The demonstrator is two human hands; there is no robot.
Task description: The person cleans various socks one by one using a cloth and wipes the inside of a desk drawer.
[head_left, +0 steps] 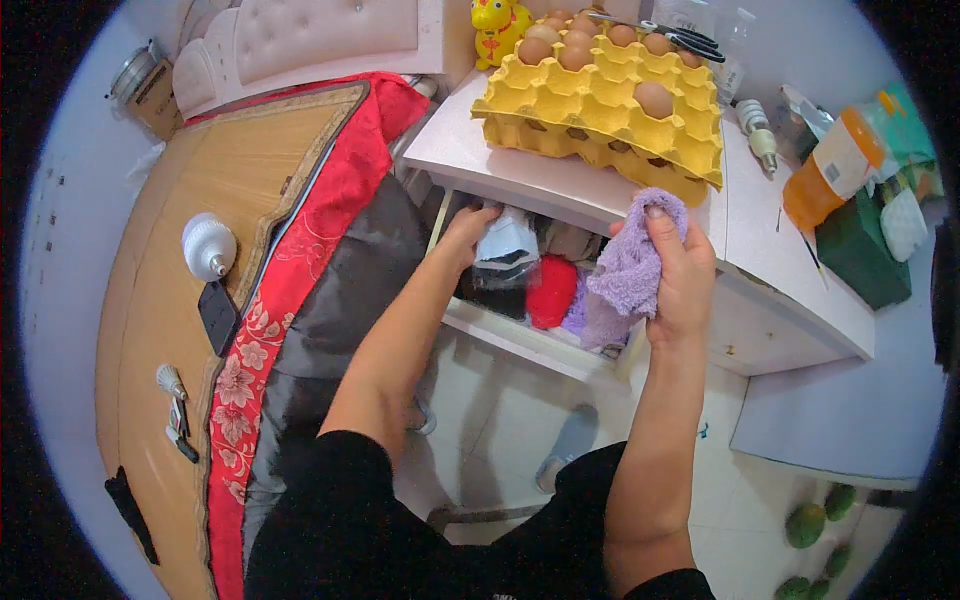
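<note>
My right hand [683,275] is closed around a fuzzy purple cloth [630,262], raised over the right end of an open white drawer [520,345]. Part of the cloth hangs down toward the drawer. Inside the drawer's left side, my left hand [472,230] has its fingers closed on the edge of a light blue folded cloth [507,240] that seems to be in clear wrapping. A red cloth bundle [551,290] lies beside it, with dark and more purple fabric around. The drawer's back is hidden under the cabinet top.
On the white cabinet top stand yellow egg trays [600,100] with several eggs, scissors [690,42], a yellow toy [497,30], a spiral bulb [757,135] and an orange drink bottle [835,170]. At left, a bed [150,300] holds a large bulb [209,246] and a phone [218,317]. Green round fruits [805,525] lie on the floor.
</note>
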